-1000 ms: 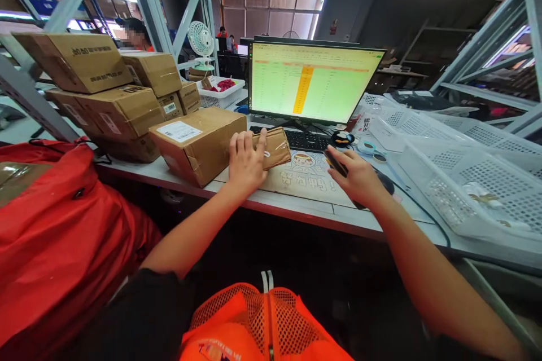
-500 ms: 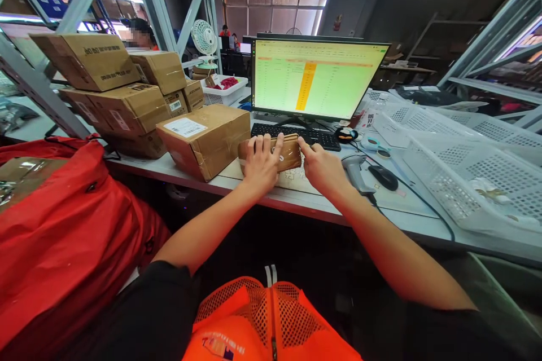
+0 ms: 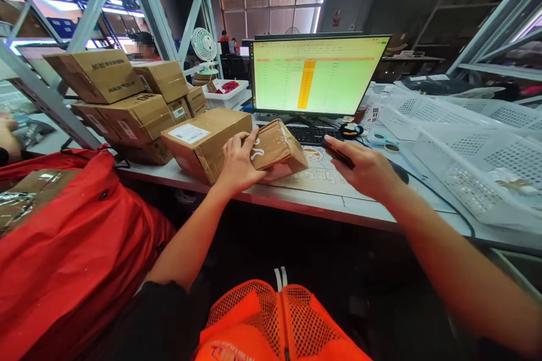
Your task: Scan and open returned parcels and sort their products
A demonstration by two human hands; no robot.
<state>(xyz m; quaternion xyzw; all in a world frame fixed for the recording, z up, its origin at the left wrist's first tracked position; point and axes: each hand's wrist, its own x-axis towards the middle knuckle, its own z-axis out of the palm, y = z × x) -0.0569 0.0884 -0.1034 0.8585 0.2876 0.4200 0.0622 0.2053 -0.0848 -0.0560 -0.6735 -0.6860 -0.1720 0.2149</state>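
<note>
While the left hand [image 3: 237,162] grips the small box [image 3: 277,146] tilted, the right hand [image 3: 367,170] beside it clasps a scanner [image 3: 336,154]

A small taped cardboard parcel [image 3: 276,148] is tilting above the desk edge. A dark handheld scanner [image 3: 337,154] is pointing toward it, just beside.

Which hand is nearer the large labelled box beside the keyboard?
Left. The left hand grips a small taped parcel right against the large labelled box; the right hand, holding a dark scanner, is farther right.
</note>
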